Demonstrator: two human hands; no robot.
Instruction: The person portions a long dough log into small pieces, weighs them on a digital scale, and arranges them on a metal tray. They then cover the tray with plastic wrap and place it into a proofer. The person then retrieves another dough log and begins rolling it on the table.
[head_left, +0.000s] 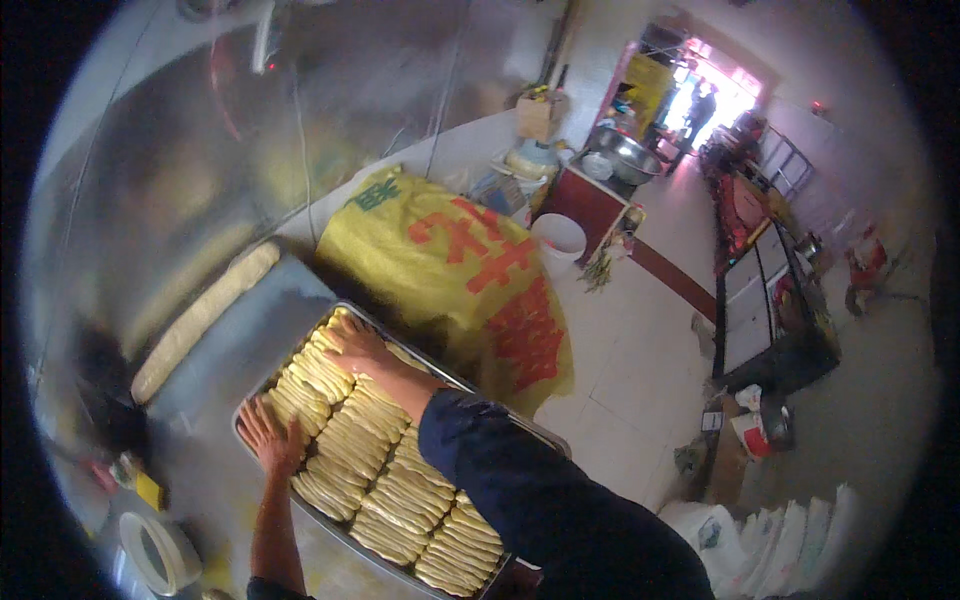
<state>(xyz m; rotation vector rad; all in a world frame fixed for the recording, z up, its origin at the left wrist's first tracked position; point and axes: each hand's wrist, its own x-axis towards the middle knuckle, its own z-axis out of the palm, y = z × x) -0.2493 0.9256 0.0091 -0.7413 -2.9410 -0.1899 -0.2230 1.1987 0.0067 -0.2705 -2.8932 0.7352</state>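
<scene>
A large metal tray (330, 517) lies tilted across the view, filled with rows of pale yellow dough strips (349, 442) laid side by side. My left hand (274, 439) rests at the tray's left edge, fingers spread on the end of the dough. Near the upper corner, my right hand (356, 345) lies spread over the dough strips, its forearm crossing the tray. Neither hand is seen gripping anything. Beyond the tray, a long roll of dough (206, 322) lies on the work table (247, 337) along the wall.
A yellow woven sack or cloth (420, 247) with red and green writing is beside the tray. A white bucket (559, 236) and a steel bowl (626, 154) stand farther off. A round white container (157, 555) sits at lower left. A person (701, 112) is at the bright doorway.
</scene>
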